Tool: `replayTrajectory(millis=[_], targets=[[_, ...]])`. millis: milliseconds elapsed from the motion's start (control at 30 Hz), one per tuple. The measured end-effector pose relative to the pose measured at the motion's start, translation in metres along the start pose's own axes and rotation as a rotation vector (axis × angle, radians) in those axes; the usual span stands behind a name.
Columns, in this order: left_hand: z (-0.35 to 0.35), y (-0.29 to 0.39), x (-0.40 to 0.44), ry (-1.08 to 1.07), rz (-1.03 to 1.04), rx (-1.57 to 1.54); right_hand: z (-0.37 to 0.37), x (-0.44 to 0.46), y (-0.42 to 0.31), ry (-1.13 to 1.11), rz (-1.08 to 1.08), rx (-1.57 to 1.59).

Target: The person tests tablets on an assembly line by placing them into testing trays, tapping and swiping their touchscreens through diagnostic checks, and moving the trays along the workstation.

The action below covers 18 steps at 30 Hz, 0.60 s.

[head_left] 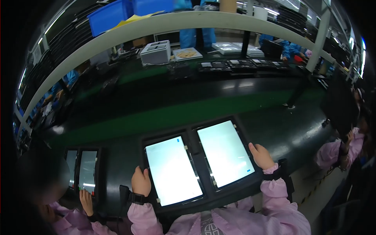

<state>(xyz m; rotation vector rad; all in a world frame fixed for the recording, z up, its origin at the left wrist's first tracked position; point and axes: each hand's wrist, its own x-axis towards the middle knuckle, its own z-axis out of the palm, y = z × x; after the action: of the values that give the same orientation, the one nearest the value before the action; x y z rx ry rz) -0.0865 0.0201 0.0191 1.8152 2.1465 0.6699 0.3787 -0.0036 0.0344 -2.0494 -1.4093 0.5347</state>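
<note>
A black tray (199, 157) lies in front of me on the dark work surface, tilted slightly in view. Two flat screen panels rest in its two compartments: a left panel (172, 170) and a right panel (225, 152), both with bright white faces and small blue tabs. My left hand (141, 182) is closed at the tray's left side, thumb upward. At the opposite side my right hand (261, 156) grips the tray's edge, its thumb also raised. The undersides of the fingers on both hands are hidden.
To the left, a co-worker's hand (86, 201) touches another black tray (98, 158) with two darker panels. Across the bench stand a white box (156, 53) and several black trays (214, 66). A shelf beam (196, 17) spans above. Another person's pink sleeve (329, 152) shows at right.
</note>
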Motion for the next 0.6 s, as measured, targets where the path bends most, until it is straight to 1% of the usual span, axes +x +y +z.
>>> replayTrajectory(millis=[133,200,267,300,333,400,433,467,533,600], targets=[[0.001,-0.007,-0.006,0.115,0.072,-0.095,-0.007,-0.008,-0.006,0.062,-0.059,0.146],[0.01,-0.021,-0.006,0.255,0.139,-0.176,-0.018,-0.015,-0.016,0.071,-0.08,0.186],[-0.017,0.01,-0.012,0.128,0.051,-0.459,-0.029,-0.018,-0.022,0.059,-0.102,0.23],[-0.02,0.009,-0.01,0.113,0.058,-0.459,-0.035,-0.021,-0.026,0.038,-0.125,0.274],[-0.018,0.008,-0.007,0.128,0.09,-0.46,-0.045,-0.025,-0.031,0.066,-0.137,0.291],[-0.002,-0.003,-0.003,0.243,0.065,-0.285,-0.071,-0.032,-0.046,-0.049,-0.274,0.284],[0.001,-0.005,-0.001,0.268,0.096,-0.238,-0.085,-0.035,-0.053,-0.099,-0.321,0.298],[0.004,-0.007,0.002,0.286,0.102,-0.25,-0.099,-0.042,-0.066,-0.149,-0.308,0.284],[-0.001,-0.005,-0.002,0.15,0.039,-0.431,-0.112,-0.057,-0.084,-0.156,-0.376,0.364],[0.006,-0.015,-0.001,0.129,0.031,-0.478,-0.12,-0.07,-0.095,-0.28,-0.366,0.583]])
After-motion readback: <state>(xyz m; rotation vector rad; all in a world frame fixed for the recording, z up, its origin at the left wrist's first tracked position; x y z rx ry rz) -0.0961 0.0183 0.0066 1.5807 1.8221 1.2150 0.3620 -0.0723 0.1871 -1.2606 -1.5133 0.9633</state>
